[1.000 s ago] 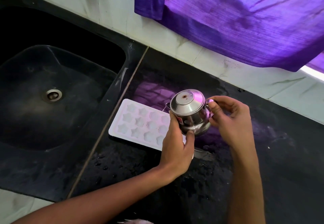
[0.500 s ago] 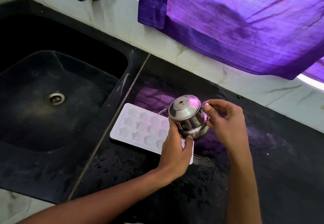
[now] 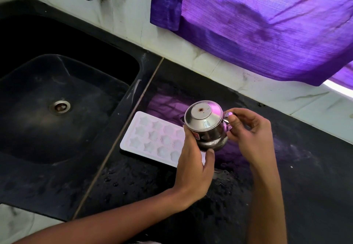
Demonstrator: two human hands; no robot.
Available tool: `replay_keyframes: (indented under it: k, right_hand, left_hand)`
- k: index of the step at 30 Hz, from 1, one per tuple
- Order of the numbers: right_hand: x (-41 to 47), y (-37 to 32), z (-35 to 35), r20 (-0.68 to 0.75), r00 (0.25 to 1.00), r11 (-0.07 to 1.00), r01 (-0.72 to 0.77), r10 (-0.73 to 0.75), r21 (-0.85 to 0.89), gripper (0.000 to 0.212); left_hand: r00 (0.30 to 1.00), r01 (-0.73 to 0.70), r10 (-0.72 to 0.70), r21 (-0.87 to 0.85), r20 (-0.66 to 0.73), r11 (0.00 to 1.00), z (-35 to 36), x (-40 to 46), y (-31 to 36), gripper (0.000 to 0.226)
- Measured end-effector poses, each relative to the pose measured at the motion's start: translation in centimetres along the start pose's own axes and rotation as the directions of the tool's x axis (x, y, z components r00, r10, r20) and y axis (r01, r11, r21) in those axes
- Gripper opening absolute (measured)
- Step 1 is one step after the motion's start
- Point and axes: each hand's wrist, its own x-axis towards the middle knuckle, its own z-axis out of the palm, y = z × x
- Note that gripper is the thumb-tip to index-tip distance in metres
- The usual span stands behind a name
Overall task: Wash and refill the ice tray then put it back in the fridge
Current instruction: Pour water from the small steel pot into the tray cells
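above white ice tray [image 3: 152, 138] on black counter [image 3: 305, 167]: left hand [image 3: 193, 169] cups steel pot [image 3: 207, 127] (lidded), right hand [image 3: 250, 134] fingers pinch handle.

Just one camera here, worn on the person's head. It looked forward and steeply down from close range onto the black counter [image 3: 315, 177], with the sink [image 3: 63, 94] filling the left side and the tiled wall [image 3: 133, 24] plus a purple curtain [image 3: 267, 24] along the top. Both forearms came in from the bottom edge. Wide-angle lens, so the straight edges bowed a bit. No second view to compare.
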Motion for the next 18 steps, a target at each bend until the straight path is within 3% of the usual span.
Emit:
replay_keyframes:
  k: [6, 18]
  right_hand:
    - [0.1, 0.3, -0.1, 0.07, 0.998, 0.995, 0.005, 0.002, -0.102, 0.014]
    - [-0.1, 0.5, 0.0, 0.073, 0.997, 0.981, 0.014, 0.0, -0.195, 0.012]
  left_hand:
    - [0.999, 0.027, -0.027, -0.001, 0.021, 1.0, 0.5, -1.1, -0.5, 0.087]
    - [0.998, 0.044, -0.045, 0.018, 0.042, 0.999, 0.6, -1.5, -0.9, 0.079]
